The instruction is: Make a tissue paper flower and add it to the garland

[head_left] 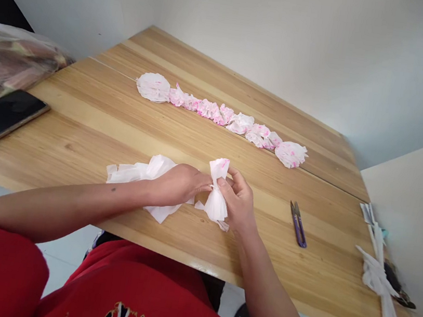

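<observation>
Fingers of your right hand [242, 205] closed, pinching a gathered white paper piece [217, 205] at its waist, over the near part of the surface [260, 262]. Your left hand [179, 184] reaches that waist; its fingertips are partly hidden, grip cannot be told. Loose white sheets [160, 166] lie beneath it. Snips [298, 227] rest to your right; beyond, a pink-and-white ruffled row [208, 110].

Just below centre, the left hand [181, 183] and right hand [240, 200] pinch a white bunch [216, 204]. Purple snips [298, 227] lie lower right.
</observation>
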The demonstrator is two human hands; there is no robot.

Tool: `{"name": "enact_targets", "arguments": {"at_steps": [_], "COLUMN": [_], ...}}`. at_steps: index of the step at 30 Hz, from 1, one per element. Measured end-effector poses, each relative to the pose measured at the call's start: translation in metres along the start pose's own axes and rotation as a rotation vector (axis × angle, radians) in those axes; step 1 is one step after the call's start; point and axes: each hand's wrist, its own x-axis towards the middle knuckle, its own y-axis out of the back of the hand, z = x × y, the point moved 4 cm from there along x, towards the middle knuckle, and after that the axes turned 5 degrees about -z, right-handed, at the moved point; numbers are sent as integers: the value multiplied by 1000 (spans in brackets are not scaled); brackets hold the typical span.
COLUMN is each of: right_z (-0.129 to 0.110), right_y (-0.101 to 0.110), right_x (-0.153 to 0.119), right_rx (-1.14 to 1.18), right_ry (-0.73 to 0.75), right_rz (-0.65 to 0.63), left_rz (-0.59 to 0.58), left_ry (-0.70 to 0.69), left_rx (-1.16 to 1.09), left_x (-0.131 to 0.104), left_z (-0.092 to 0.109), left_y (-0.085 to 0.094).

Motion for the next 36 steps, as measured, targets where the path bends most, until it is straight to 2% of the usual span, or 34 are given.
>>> {"name": "enact_targets", "arguments": {"at_steps": [3,5,7,11,14,22,29,32,36], "right_z": [2,0,-2,1,5,-9,-15,-14,-10], "right_y": [-1,3,7,9,3,-2,-5,-6,-2], "right_x": [2,1,1,3,3,-4,-1,-2,-4], "right_rx": [121,136,142,129,81,-272,-286,-311,-394], "right_ry": [-68,-59,-35,-32,-24,220,354,357,281], "right_rz": [6,34,62,50,-33,-161,-184,-183,-135], "left_rz": [24,30,0,-165,-217,-262,-266,-308,-405], "left_ry": [91,170,200,92,74,146,160,183,142], "left_rx": [39,-87,-375,-1110,-1369,-1485,-1433,-1474,-1653], "left_x": [1,0,-1,0,1,-1,-1,-2,-3], "left_z": [-3,-5,-6,-2,-1,-2,-7,-7,-4], "left_y": [-1,1,2,-8,-14,-8,-10,-11,-9]}}
